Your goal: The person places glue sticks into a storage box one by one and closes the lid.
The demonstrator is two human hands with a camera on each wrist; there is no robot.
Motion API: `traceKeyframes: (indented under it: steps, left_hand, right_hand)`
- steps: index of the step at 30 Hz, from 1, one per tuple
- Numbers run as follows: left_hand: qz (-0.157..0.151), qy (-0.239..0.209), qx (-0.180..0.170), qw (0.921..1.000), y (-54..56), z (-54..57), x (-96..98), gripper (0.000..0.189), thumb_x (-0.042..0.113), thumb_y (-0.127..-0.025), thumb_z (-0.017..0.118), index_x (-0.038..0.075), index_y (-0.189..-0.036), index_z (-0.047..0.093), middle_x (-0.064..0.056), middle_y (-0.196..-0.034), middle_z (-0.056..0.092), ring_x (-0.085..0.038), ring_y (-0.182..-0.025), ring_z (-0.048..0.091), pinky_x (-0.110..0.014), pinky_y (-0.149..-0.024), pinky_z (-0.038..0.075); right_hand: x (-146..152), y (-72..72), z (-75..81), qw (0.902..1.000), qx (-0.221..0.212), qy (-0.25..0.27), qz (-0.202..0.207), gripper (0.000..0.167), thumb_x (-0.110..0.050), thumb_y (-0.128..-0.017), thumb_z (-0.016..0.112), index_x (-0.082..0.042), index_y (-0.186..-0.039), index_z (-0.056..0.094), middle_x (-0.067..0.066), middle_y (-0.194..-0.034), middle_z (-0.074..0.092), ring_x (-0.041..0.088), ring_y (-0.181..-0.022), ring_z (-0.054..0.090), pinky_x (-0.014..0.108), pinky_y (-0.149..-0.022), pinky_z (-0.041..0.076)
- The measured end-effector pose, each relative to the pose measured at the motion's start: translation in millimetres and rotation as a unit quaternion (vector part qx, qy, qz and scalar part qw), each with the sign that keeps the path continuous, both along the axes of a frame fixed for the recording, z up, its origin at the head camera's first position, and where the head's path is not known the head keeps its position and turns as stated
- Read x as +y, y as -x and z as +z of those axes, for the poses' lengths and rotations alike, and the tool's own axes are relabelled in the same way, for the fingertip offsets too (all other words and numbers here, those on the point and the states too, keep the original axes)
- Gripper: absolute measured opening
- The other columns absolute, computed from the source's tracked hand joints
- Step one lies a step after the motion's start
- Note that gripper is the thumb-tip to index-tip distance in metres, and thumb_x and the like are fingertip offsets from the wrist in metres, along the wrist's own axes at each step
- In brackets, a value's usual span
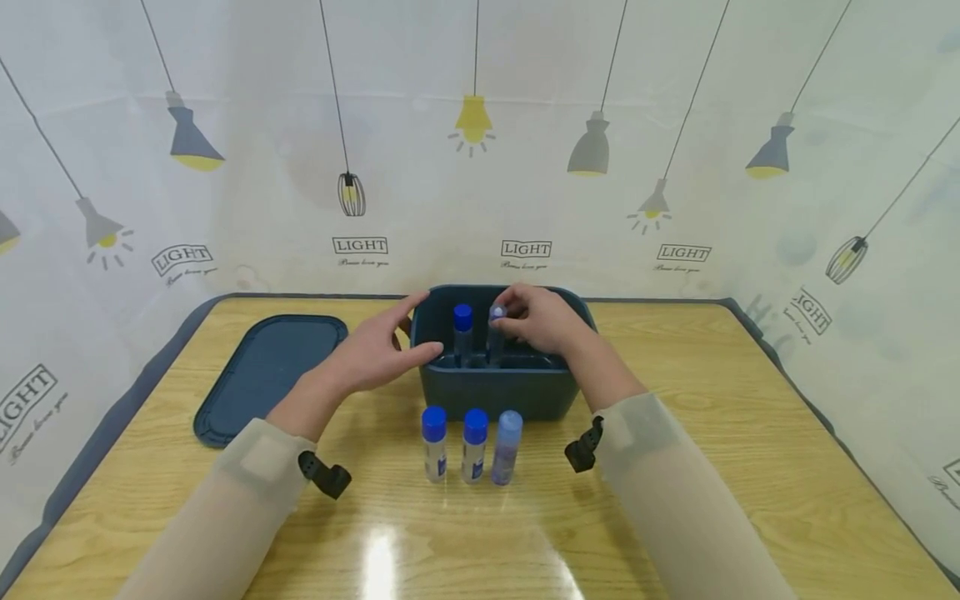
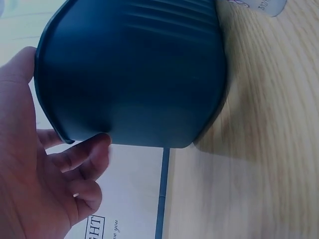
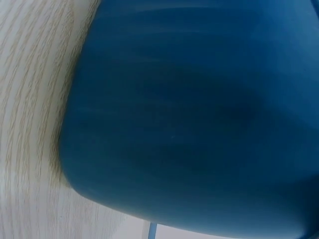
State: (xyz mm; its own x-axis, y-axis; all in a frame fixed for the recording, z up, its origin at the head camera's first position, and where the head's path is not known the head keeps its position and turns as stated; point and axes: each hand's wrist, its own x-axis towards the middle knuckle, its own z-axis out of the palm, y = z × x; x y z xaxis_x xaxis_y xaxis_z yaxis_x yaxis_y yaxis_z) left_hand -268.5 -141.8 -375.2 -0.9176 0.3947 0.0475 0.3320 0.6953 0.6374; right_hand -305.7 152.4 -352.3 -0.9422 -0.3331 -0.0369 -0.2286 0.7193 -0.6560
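Observation:
A dark blue plastic bin (image 1: 498, 395) stands on the table. My left hand (image 1: 378, 346) holds its left end, thumb at the front rim and index finger at the back corner; the left wrist view shows the other fingers curled against the outer wall (image 2: 134, 89). Inside the bin, my right hand (image 1: 543, 317) pinches the pale top of a small bottle (image 1: 496, 340). Beside that stands a blue-capped bottle (image 1: 462, 335). In front of the bin are two clear bottles with dark blue caps (image 1: 434, 446) (image 1: 474, 446) and one with a light blue cap (image 1: 506, 448). The bin's wall (image 3: 184, 114) fills the right wrist view.
A dark blue lid (image 1: 273, 371) lies flat at the left of the wooden table (image 1: 675, 500). Behind the table hangs a pale cloth (image 1: 420, 108) printed with lamps. Each sleeved wrist wears a small black camera (image 1: 326, 475).

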Motion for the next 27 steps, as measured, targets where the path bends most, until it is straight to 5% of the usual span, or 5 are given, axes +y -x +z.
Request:
traceKeyframes:
  steps: [13,27]
  left_hand:
    - [0.015,0.006,-0.003,0.9999,1.6,-1.5,7.6,0.104,0.071,-0.096,0.069,0.031,-0.178,0.019,-0.017,-0.148,0.061,-0.030,-0.103,0.063,-0.044,-0.083,0.053]
    - [0.019,-0.061,-0.022,0.9977,1.9,-9.6,7.8,0.099,0.059,-0.096,0.074,0.034,-0.176,0.021,-0.014,-0.126,0.064,-0.030,-0.103,0.060,-0.038,-0.080,0.052]
  right_hand:
    - [-1,-0.8,0.6,0.9999,0.004,-0.013,-0.006,0.033,-0.025,-0.108,0.073,-0.011,-0.136,0.066,0.012,-0.131,0.074,0.029,-0.106,0.076,0.044,-0.094,0.063]
    - [1,-0.2,0.6,0.9997,0.015,-0.018,-0.004,0.039,-0.029,-0.105,0.075,-0.011,-0.139,0.066,0.013,-0.136,0.073,0.030,-0.114,0.074,0.047,-0.099,0.061]
